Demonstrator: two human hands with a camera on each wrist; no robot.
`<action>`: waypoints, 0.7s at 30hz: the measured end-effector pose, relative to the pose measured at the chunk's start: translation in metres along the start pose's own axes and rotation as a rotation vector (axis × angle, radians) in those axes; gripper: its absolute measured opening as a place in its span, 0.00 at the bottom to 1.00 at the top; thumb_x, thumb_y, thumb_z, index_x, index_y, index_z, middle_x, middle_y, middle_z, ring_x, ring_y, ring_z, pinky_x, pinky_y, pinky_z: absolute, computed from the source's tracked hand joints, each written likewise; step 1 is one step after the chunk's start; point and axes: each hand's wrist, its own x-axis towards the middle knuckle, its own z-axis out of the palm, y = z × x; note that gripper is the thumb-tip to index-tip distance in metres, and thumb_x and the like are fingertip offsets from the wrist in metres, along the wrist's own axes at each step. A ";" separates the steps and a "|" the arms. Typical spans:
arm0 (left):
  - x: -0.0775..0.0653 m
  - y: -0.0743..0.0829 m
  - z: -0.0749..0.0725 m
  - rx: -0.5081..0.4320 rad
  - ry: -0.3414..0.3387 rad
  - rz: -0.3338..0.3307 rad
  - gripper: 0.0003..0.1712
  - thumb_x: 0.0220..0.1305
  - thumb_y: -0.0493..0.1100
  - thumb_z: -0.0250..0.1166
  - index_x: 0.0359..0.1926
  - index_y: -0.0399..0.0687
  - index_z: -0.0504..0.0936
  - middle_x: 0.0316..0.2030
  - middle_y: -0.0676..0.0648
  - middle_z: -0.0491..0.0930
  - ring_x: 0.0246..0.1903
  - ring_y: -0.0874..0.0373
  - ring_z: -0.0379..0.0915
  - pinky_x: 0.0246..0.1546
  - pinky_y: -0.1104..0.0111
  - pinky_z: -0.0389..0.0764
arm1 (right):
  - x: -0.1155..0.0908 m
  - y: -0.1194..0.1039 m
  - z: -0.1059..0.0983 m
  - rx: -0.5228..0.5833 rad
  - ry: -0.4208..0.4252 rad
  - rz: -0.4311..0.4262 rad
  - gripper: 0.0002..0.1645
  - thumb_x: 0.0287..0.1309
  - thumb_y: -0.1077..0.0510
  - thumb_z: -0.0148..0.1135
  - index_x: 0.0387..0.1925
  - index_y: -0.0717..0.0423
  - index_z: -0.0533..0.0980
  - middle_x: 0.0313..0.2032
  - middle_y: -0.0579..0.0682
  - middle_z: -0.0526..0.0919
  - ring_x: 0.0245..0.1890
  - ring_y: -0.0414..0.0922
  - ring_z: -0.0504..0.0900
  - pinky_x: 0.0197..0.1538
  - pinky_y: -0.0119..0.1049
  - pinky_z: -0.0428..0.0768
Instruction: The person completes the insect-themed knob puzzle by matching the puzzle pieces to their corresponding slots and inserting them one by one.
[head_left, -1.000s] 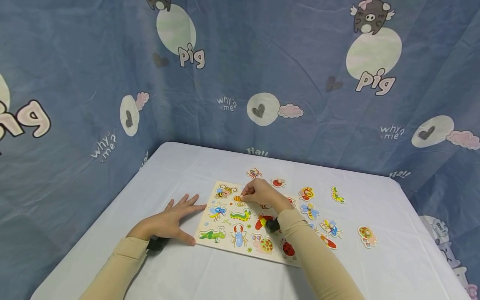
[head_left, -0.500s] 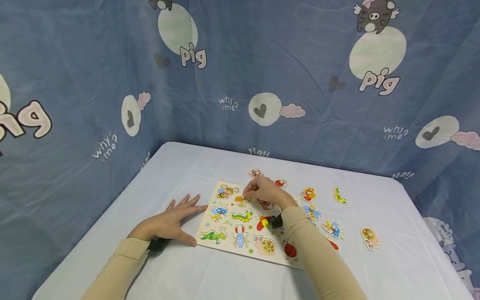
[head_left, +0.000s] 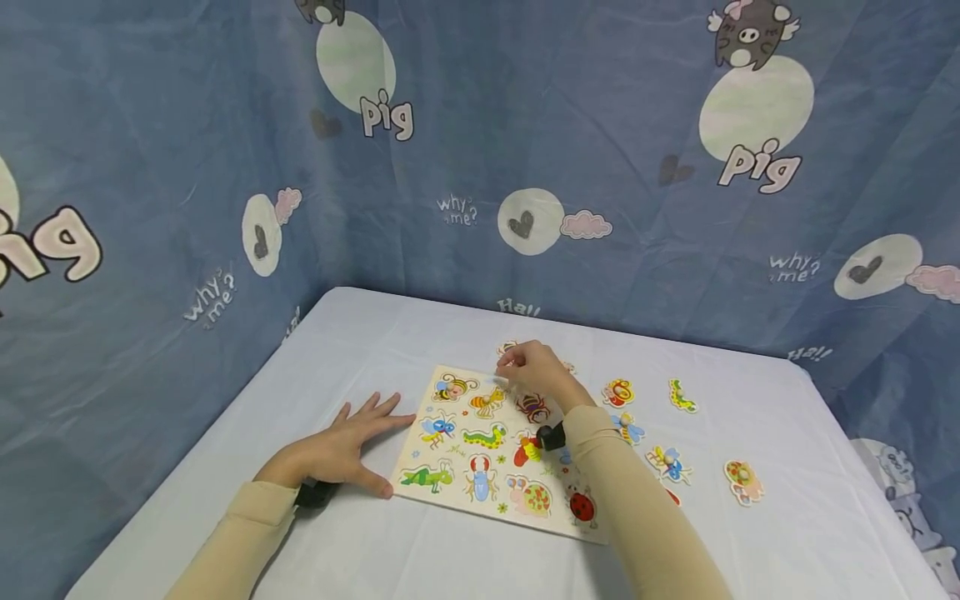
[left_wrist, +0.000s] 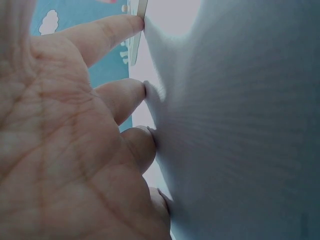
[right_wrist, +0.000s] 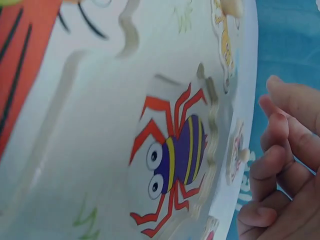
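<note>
A cream peg puzzle board (head_left: 480, 507) with insect pictures lies on the white table. My left hand (head_left: 341, 444) rests beside its left edge, fingers spread, with index finger and thumb at the edge. Over the far edge of the board hovers my right hand (head_left: 534, 371), fingers loosely bent; the right wrist view shows nothing between the fingertips (right_wrist: 274, 84). An orange ant piece (head_left: 487, 402) with a wooden knob sits in the board. Nearest the right wrist camera is the spider recess (right_wrist: 182, 155). A knobbed spider piece (right_wrist: 235, 155) lies beyond the board, partly behind the hand.
Right of the board lie loose pieces: a green caterpillar (head_left: 682, 396), a red-and-yellow butterfly-like piece (head_left: 618, 392), a blue mosquito (head_left: 668, 463) and a snail (head_left: 743, 482). The right forearm covers others. A blue printed curtain (head_left: 465, 125) stands behind the table.
My right hand has let go of the ant piece and risen off it, moving slightly away and to the right. The left hand has stayed in place.
</note>
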 end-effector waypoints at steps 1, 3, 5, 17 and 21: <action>-0.001 0.000 0.000 0.000 -0.004 -0.008 0.64 0.36 0.68 0.81 0.75 0.63 0.64 0.81 0.45 0.43 0.80 0.37 0.26 0.72 0.31 0.27 | 0.001 0.001 0.000 0.006 0.009 0.015 0.10 0.66 0.50 0.66 0.42 0.50 0.85 0.25 0.47 0.75 0.25 0.41 0.69 0.28 0.31 0.70; -0.002 -0.001 0.001 -0.004 -0.006 -0.010 0.64 0.36 0.68 0.81 0.75 0.62 0.64 0.81 0.44 0.43 0.80 0.37 0.26 0.71 0.31 0.27 | 0.002 0.002 0.001 0.016 0.028 0.047 0.10 0.65 0.50 0.66 0.43 0.49 0.85 0.30 0.47 0.79 0.29 0.42 0.72 0.31 0.32 0.73; -0.003 -0.001 0.001 -0.006 -0.005 -0.011 0.63 0.36 0.67 0.81 0.75 0.62 0.64 0.81 0.44 0.43 0.80 0.37 0.26 0.71 0.31 0.27 | 0.003 0.003 0.000 0.028 0.050 0.070 0.11 0.65 0.50 0.66 0.44 0.50 0.84 0.34 0.48 0.81 0.32 0.43 0.74 0.33 0.33 0.75; -0.002 0.002 0.000 -0.007 0.007 -0.010 0.64 0.35 0.67 0.81 0.75 0.63 0.64 0.81 0.45 0.43 0.80 0.36 0.27 0.72 0.32 0.26 | 0.018 0.007 -0.005 -0.038 0.144 0.068 0.13 0.65 0.51 0.66 0.45 0.54 0.84 0.39 0.53 0.85 0.36 0.45 0.78 0.35 0.34 0.76; -0.002 0.003 -0.001 -0.005 0.003 -0.009 0.64 0.35 0.68 0.81 0.75 0.63 0.64 0.81 0.45 0.43 0.79 0.36 0.28 0.72 0.31 0.27 | 0.020 0.009 -0.004 -0.047 0.163 0.085 0.14 0.65 0.51 0.66 0.47 0.55 0.84 0.40 0.53 0.85 0.37 0.46 0.79 0.36 0.34 0.77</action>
